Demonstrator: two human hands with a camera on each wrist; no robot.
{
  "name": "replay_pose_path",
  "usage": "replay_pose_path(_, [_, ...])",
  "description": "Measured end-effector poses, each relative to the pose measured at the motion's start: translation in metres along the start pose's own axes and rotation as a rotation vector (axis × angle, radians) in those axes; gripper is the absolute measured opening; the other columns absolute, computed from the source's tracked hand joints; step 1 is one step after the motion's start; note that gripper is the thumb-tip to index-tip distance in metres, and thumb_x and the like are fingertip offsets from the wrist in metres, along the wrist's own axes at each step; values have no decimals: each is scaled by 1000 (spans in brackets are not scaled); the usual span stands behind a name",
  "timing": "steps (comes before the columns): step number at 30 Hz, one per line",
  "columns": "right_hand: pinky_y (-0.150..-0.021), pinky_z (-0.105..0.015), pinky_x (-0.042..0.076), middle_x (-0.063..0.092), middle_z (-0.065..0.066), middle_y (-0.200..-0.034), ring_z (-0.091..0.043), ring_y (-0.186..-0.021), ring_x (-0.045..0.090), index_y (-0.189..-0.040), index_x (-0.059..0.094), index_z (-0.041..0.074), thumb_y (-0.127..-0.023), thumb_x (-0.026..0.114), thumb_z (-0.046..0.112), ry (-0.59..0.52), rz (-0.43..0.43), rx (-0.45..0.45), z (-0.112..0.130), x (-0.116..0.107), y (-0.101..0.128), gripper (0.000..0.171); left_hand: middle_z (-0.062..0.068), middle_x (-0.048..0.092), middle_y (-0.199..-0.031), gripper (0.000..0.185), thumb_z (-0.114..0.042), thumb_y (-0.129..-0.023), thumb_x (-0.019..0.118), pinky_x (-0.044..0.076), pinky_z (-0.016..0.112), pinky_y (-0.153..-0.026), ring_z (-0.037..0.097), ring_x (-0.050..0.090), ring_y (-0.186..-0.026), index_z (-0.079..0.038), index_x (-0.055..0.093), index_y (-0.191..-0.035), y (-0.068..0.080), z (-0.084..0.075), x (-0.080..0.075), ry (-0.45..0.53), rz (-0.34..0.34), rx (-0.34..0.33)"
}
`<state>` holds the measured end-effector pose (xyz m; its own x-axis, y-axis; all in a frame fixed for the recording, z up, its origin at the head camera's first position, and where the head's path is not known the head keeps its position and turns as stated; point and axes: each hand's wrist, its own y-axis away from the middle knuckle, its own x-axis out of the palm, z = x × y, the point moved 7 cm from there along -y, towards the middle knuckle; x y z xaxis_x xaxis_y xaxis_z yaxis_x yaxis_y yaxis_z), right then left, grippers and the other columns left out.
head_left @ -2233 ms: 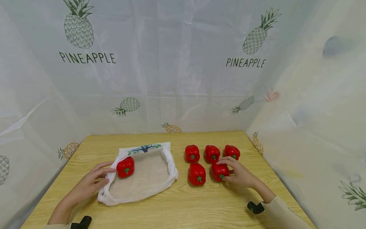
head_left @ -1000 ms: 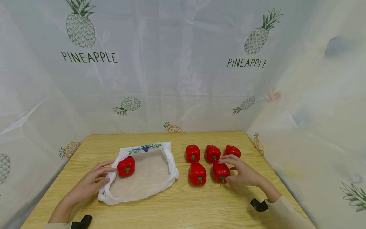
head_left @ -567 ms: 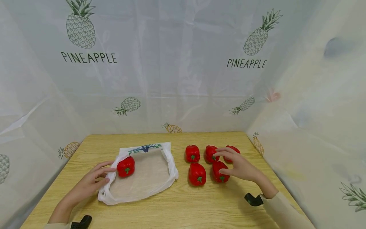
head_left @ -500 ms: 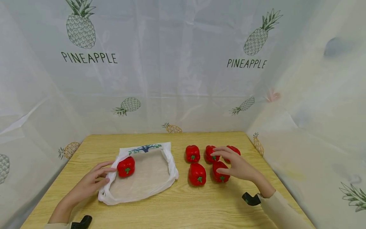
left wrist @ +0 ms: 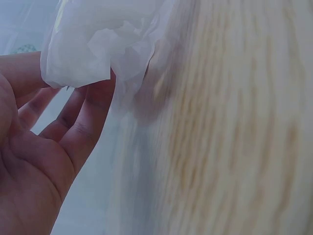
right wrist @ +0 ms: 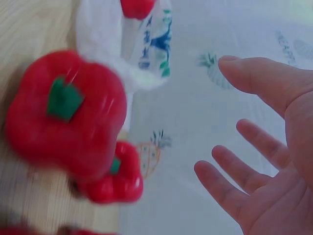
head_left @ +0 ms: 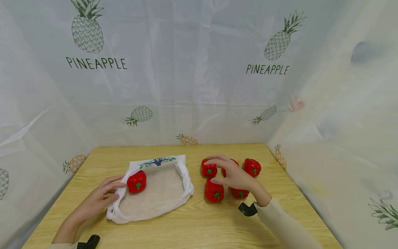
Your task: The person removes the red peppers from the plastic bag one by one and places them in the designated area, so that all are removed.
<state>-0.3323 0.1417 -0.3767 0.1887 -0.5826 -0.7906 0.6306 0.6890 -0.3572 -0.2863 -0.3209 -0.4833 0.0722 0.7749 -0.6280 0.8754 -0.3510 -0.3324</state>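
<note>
Progress, judged from the head view: one red pepper (head_left: 136,181) lay inside the white bag (head_left: 155,200), near its left rim, while five peppers sat outside it on the right half of the table (head_left: 199,228), three in a back row and two nearer the front edge, so most of the bagging looked undone. The left hand (head_left: 101,197) rested at the bag's left rim, fingers pinching the plastic. The right hand (head_left: 231,174) hovered over the loose group with fingers spread and nothing in them; its fingertips reached the back-left pepper (head_left: 209,168), the back-middle pepper lay largely hidden beneath the palm, and the front-left pepper (head_left: 214,191) sat just below the thumb. The back-right pepper (head_left: 252,166) stood apart towards the table's right edge. Left wrist view: fingers (left wrist: 80,122) were curled against a bunched fold of bag plastic (left wrist: 93,44), gripping it beside the wooden top. Right wrist view: the palm and fingers (right wrist: 230,181) were splayed wide and empty; a blurred pepper (right wrist: 66,110) lay ahead of them, not touching, with a second pepper (right wrist: 115,178) behind it and the bag further off.
</note>
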Motion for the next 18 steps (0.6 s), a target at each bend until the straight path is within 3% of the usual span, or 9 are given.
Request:
replay_pose_path(7, [-111, -49, 50, 49, -6, -159, -26, -147, 44, -146, 61, 17, -94, 84, 14, 0, 48, -24, 12, 30, -34, 57, 14, 43, -159, 34, -4, -103, 68, 53, 20, -88, 2, 55, -116, -13, 70, -136, 1, 0, 0, 14, -3, 8])
replay_pose_path(12, [-109, -52, 52, 46, -4, -161, -25, -146, 44, -149, 59, 18, -95, 82, 15, -86, 105, -19, 20, 57, -57, 59, 13, 42, -160, 34, -4, -104, 67, 53, 22, -87, 5, 57, -112, -13, 68, -137, 1, 1, 1, 17, 1, 11])
replay_pose_path(18, [-106, -40, 54, 48, -7, -158, -23, -143, 47, -150, 58, 15, -96, 82, 15, -120, 130, -60, 30, 88, -83, 59, 13, 42, -159, 34, -3, -103, 67, 53, 22, -87, 10, 61, -107, -13, 66, -135, 1, 1, 1, 40, -2, 11])
